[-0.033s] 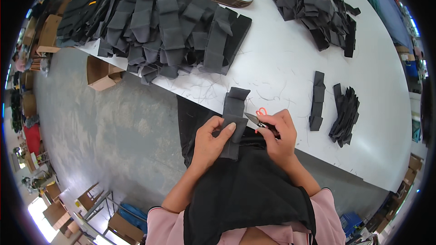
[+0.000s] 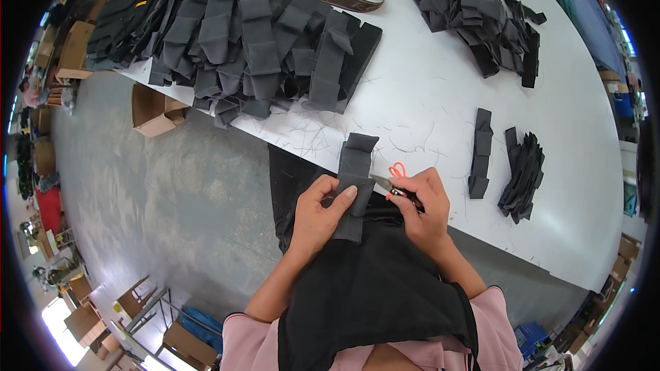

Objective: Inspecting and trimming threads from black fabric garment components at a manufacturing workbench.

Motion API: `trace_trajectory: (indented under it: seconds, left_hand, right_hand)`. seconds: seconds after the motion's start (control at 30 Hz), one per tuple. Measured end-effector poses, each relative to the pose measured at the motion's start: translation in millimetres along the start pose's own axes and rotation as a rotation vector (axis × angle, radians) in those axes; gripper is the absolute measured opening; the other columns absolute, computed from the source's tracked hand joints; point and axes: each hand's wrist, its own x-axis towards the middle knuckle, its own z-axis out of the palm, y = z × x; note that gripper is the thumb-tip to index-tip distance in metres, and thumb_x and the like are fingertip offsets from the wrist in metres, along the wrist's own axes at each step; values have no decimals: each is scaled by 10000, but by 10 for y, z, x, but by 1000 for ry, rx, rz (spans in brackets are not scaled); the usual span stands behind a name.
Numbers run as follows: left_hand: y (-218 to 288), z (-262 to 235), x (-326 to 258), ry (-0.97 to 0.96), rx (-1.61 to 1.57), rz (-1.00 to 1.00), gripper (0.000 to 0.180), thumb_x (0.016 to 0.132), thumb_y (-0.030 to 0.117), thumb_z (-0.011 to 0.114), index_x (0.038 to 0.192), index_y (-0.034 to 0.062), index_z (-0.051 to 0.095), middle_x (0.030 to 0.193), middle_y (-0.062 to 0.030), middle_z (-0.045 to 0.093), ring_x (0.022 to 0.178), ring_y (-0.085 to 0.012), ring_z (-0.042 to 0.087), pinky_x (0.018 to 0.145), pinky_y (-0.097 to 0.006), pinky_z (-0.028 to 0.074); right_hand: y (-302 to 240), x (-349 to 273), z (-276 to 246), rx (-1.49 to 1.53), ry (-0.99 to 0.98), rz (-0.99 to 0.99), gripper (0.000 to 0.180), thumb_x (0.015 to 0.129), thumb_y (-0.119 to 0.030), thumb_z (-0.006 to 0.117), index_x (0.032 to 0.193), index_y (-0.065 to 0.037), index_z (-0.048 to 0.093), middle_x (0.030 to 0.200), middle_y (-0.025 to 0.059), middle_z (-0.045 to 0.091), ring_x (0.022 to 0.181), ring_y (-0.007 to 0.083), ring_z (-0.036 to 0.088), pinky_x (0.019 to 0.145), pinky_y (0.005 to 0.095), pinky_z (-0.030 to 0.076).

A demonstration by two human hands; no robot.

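Observation:
My left hand [image 2: 323, 211] pinches a folded dark grey fabric strip [image 2: 355, 158] between thumb and fingers, just off the near table edge. The strip stands lengthwise away from me, its far end bent over in a flap. In my right hand [image 2: 427, 207] is a pair of thread snips [image 2: 382, 182] with an orange loop of cord [image 2: 397, 170]. The tip of the snips points left at the strip's right edge. From this angle I cannot tell whether blade and fabric touch.
A large heap of grey strips [image 2: 258, 41] covers the table's far left, beside black bags [image 2: 127, 20]. Another pile [image 2: 474, 10] lies far right. One single strip [image 2: 480, 154] and a small bundle [image 2: 522, 177] lie right of my hands. Loose threads litter the white table [image 2: 426, 110]. A cardboard box [image 2: 157, 111] is below the edge.
The snips' blades have shifted slightly and look closer together. Both hands and the strip stay almost where they were.

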Motion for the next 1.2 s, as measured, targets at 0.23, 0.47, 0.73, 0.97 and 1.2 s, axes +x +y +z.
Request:
trace_trajectory:
  seconds: [0.23, 0.47, 0.73, 0.97, 1.2]
  left_hand:
    - [41, 30, -33, -22, -13, -21, 214, 838, 178, 651, 796, -12, 563, 701, 4, 522, 655, -47, 431, 589, -212, 364]
    - [12, 29, -51, -8, -47, -29, 223, 838, 182, 654, 774, -2, 546, 674, 23, 509, 648, -34, 421, 576, -209, 366]
    - [15, 22, -54, 6, -72, -33, 246, 843, 199, 658, 744, 0, 552, 666, 29, 507, 647, -29, 417, 572, -199, 356]
    - [-47, 31, 5, 8, 2, -23, 306, 869, 225, 634, 697, 7, 505, 637, 36, 436, 623, -41, 373, 544, -223, 325]
    - [-10, 67, -38, -195, -177, 176, 282, 894, 266, 596, 825, -2, 544, 682, 19, 466, 666, -55, 418, 627, -214, 362]
  right_hand:
    - [-30, -32, 22, -115, -47, -113, 297, 671, 45, 688, 955, -31, 644, 761, 83, 519, 586, 212, 530, 508, 292, 430]
    - [-46, -69, 8, -72, 58, -67, 300, 678, 51, 687, 960, -37, 635, 761, 83, 515, 590, 221, 522, 514, 286, 429]
    - [-84, -30, -28, 65, -22, 109, 274, 704, 66, 671, 957, -29, 627, 782, 60, 478, 613, 166, 479, 592, 258, 420]
    - [-122, 82, 102, 338, -142, 312, 293, 667, 53, 703, 936, -34, 626, 755, 16, 416, 654, 113, 413, 586, 235, 362]
    - [10, 201, 352, 627, -43, 506, 103, 862, -97, 612, 806, -22, 569, 689, -39, 440, 607, 46, 373, 542, 197, 304]
